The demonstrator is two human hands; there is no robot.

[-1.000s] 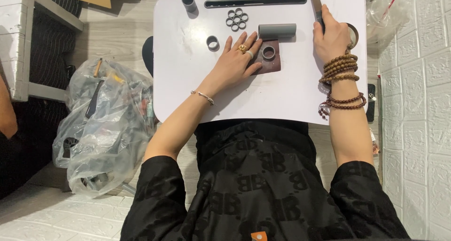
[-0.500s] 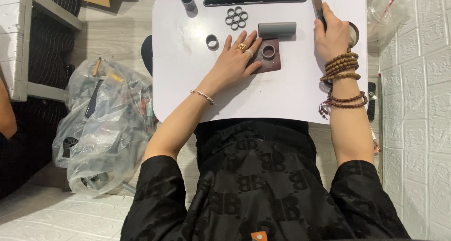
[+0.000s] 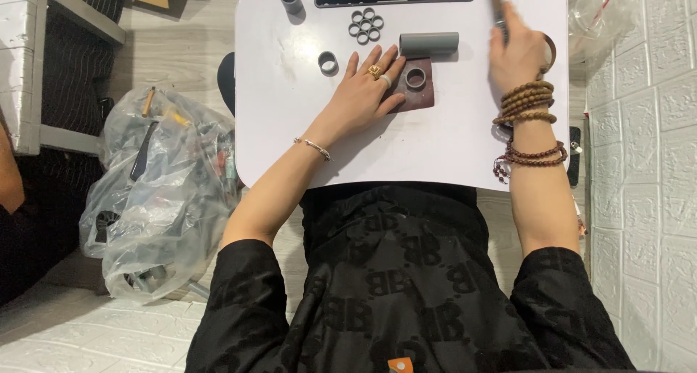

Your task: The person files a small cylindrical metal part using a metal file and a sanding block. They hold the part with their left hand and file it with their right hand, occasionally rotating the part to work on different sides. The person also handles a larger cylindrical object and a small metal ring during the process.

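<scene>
**Ring just past your left fingertips, on the brown mat**

The white table [image 3: 406,148] carries everything; take the brown mat [image 3: 425,97] near its middle as your landmark. Your left hand [image 3: 367,90] lies flat and spread across the mat's left edge, holding nothing. The grey pipe [image 3: 430,44] lies just beyond the mat, its long axis running across you. Your right hand [image 3: 517,53] is off the mat's right side, curled round a thin dark tool; how tightly, you cannot tell. The grey ring [image 3: 415,78] sits on the mat, just right of your left fingers [image 3: 388,59], nearer that hand.
</scene>
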